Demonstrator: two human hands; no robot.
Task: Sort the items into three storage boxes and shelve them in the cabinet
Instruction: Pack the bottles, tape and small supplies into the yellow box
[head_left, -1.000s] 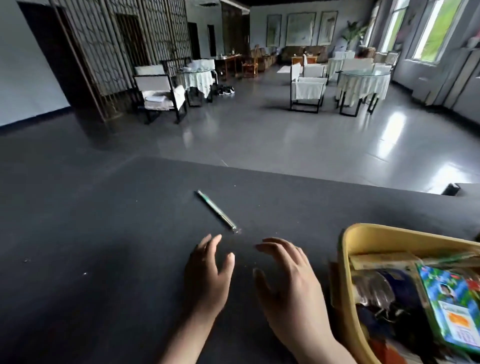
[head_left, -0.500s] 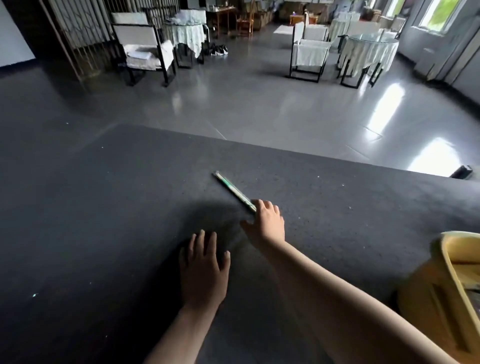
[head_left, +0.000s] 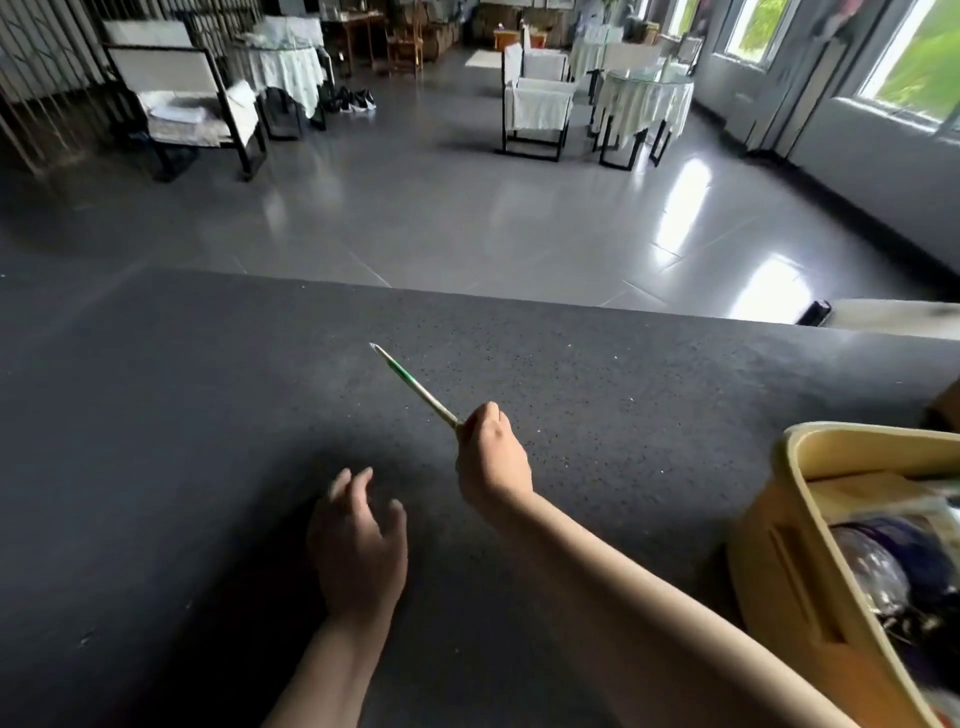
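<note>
Thin green-and-white pen (head_left: 413, 383) is held by its near end in the right hand (head_left: 491, 460), lifted off the dark bench (head_left: 156, 415), tip angled up and away to the left. Yellow storage box (head_left: 795, 551) sits at the right edge, stuffed with blurry packets.

Table (head_left: 208, 441): dark grey, matt, finely speckled, slightly grainy surface. Storage box (head_left: 810, 519): yellow plastic, smooth, moulded, with a soft sheen. Contents include clear glossy wrapping (head_left: 872, 566), blurred. Pen (head_left: 413, 383): slim, smooth, green and pale barrel, looks plastic. Floor (head_left: 467, 218): grey tiles, polished, reflecting window light. Far tables carry pale cloth covers (head_left: 644, 104); chairs (head_left: 535, 104) have dark frames, likely metal, with white cloth.
</note>
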